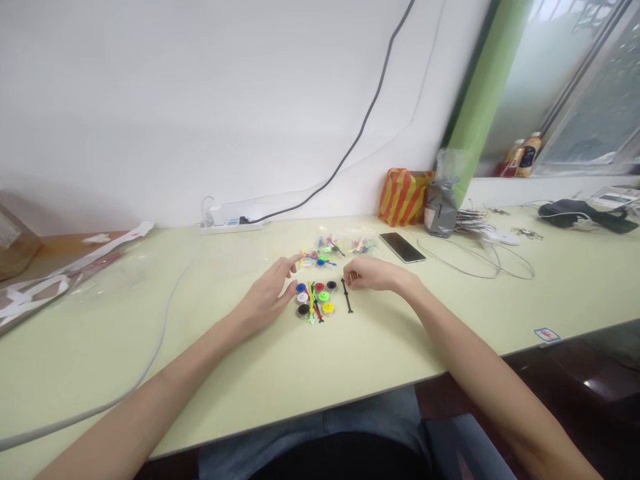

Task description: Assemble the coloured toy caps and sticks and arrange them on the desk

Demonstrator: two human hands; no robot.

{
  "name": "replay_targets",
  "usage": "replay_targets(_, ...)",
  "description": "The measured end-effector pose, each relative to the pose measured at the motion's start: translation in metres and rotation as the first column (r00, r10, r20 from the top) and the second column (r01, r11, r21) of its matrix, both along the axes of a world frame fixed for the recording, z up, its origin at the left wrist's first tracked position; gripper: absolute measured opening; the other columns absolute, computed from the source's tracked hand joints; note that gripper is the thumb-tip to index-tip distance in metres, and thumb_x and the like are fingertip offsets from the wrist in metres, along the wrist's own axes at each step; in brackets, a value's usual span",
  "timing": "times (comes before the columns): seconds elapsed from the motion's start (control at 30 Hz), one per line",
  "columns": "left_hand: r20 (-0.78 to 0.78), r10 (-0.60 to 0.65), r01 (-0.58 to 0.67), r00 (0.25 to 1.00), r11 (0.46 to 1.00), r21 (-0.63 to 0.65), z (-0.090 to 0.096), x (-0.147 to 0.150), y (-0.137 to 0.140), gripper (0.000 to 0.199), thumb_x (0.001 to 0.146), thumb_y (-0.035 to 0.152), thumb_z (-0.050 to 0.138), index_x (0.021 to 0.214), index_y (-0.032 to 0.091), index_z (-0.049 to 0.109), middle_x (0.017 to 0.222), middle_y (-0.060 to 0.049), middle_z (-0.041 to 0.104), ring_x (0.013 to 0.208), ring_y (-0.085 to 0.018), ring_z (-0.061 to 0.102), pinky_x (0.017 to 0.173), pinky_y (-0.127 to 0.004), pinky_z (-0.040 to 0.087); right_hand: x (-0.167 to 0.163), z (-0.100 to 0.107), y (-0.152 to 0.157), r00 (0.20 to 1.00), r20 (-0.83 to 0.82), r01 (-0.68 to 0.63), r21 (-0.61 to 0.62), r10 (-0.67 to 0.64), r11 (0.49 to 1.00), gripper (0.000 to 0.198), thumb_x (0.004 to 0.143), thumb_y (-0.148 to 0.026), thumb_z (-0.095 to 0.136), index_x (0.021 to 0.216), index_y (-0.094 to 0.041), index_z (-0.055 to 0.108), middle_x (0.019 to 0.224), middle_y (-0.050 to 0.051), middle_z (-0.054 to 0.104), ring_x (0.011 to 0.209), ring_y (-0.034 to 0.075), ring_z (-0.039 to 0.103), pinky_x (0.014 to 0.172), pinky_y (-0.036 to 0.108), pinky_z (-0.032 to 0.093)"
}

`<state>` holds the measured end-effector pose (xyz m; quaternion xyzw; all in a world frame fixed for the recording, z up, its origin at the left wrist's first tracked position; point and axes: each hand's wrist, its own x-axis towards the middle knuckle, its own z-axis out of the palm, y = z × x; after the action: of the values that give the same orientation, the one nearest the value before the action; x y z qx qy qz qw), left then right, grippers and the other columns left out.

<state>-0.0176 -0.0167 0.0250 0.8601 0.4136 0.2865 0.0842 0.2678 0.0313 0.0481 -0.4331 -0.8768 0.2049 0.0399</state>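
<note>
My left hand (273, 291) is open, thumb and fingers apart, at the left of a cluster of small coloured parts. Its thumb is close to a blue round disc (301, 288); its fingertips reach toward a yellow piece at the back. Red, black (303, 310), white, green and yellow discs (328, 308) sit around a bundle of thin coloured sticks (312, 303). My right hand (356, 273) has its fingers curled together, close beside the upper end of a black stick (347, 297) with knobbed ends. Whatever the curled fingers hold is hidden.
Behind the hands lie blue and green pieces (321, 262) and clear bags of coloured parts (330, 245). A phone (402, 247), a striped bag (404, 197) and loose cables (493, 270) are to the right. A power strip (233, 227) stands by the wall.
</note>
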Motion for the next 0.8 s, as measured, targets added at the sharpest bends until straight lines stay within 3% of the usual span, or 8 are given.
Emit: replay_targets(0.8, -0.008, -0.007, 0.007, 1.000, 1.000, 0.018, 0.0018, 0.0010, -0.0037, 0.052, 0.102, 0.023, 0.040, 0.152, 0.030, 0.029, 0.117, -0.007, 0.055, 0.102, -0.020, 0.056, 0.090, -0.037, 0.047, -0.0074, 0.0008, -0.0092, 1.000, -0.007, -0.030, -0.075, 0.030, 0.997, 0.007, 0.079, -0.018, 0.066, 0.086, -0.016, 0.065, 0.081, 0.002, 0.066, 0.068, 0.014, 0.056, 0.057, 0.024, 0.037)
